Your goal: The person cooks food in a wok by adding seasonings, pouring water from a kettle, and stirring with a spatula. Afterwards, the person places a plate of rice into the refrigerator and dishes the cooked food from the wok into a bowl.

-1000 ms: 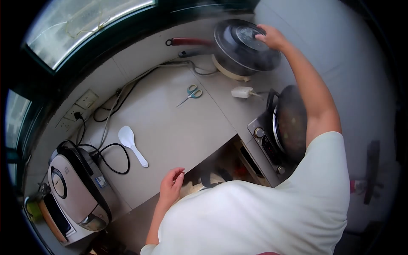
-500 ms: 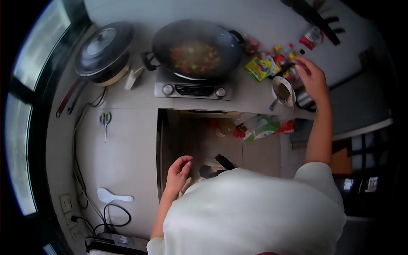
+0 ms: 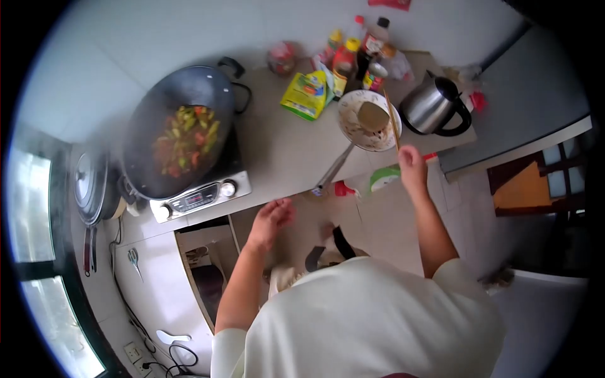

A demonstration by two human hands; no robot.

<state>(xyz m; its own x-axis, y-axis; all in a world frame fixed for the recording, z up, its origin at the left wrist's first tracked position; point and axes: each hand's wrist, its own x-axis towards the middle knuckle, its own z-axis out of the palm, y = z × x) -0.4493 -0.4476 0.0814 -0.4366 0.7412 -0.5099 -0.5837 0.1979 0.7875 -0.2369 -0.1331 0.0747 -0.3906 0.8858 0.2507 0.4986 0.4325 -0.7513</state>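
My right hand is at the counter's front edge, its fingers closed at the near end of the chopsticks. These lie across the right side of a patterned white bowl. The bowl has brown residue in it and holds a ladle, whose handle sticks out over the edge toward me. My left hand hangs in front of the counter, slightly blurred, with fingers loosely bent and nothing seen in them. To its upper left, a black wok with chopped green and red food sits on an induction cooker.
A steel kettle stands right of the bowl. Behind are a yellow-green packet, sauce bottles and a jar. At left are a lidded pan, scissors and a white rice paddle. An open drawer is below the cooker.
My view has turned right, so the wok appears further left and the kettle has come into view. My right hand has come down from beside the bottles to the chopsticks at the bowl.
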